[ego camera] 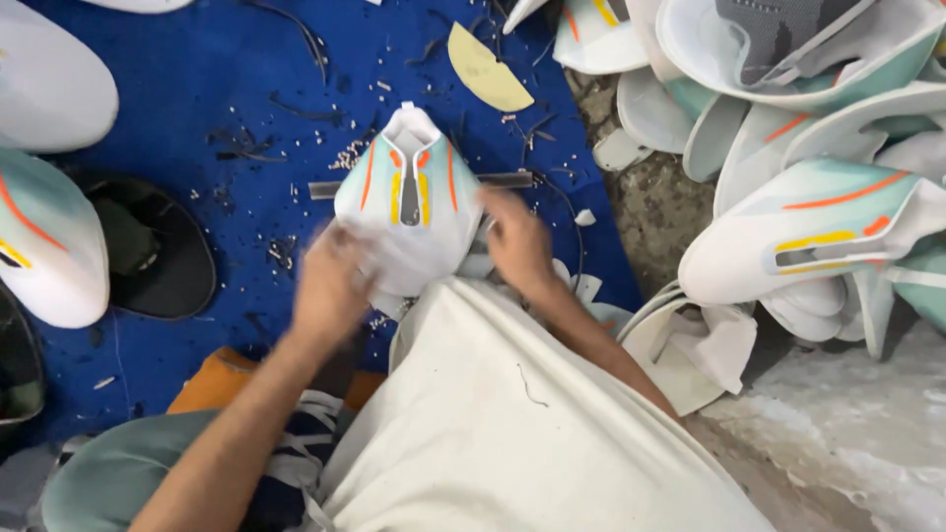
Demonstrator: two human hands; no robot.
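Both hands, left hand (330, 286) and right hand (517, 241), curl their fingers round a white shoe upper (409, 202), held over a littered blue mat (227, 89); similar uppers (808, 232) are piled at right.

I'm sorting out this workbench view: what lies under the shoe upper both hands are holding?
Under the shoe upper a grey metal bar sticks out on both sides over the blue mat. Its middle stretch is covered. The left hand and right hand hide the upper's lower edge.
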